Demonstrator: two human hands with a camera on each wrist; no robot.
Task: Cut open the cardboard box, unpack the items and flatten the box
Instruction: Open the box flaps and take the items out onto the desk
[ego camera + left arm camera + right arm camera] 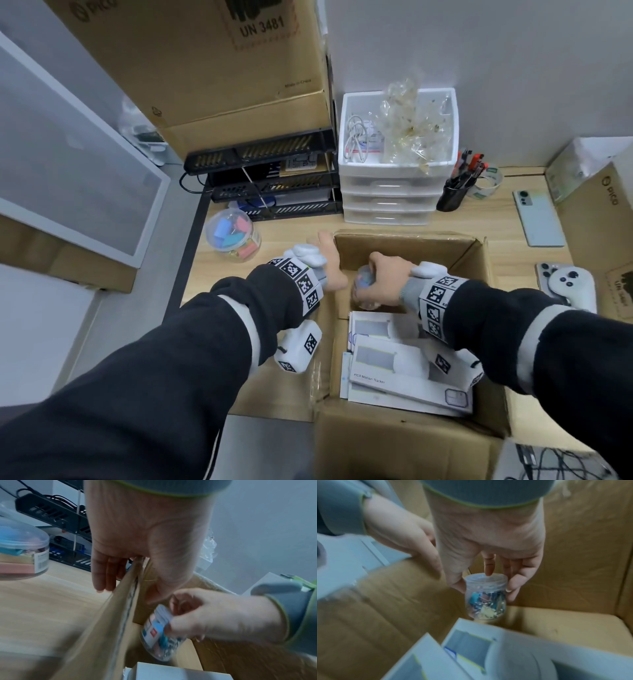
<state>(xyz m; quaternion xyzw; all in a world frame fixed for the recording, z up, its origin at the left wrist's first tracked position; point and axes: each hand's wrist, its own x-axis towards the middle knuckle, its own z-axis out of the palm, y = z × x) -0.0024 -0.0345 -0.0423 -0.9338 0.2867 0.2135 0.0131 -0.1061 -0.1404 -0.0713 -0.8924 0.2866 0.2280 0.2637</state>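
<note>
— What was held in the open cardboard box (404,442), centre frame?
— A clear jar (486,596) of clips was gripped by the right hand (383,281); the box wall was clasped by the left hand (325,263). "PICO Motion Tracker" was read on white cartons (394,370) below; "UN 3481" on the upper-left brown carton (205,68).

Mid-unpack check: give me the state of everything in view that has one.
cardboard box: open, flaps out
left hand: grip on the box's left wall
right hand: grip on small jar
small jar: lidded, inside box
white cartons: in box
clip tub: lidded, on desk
</note>
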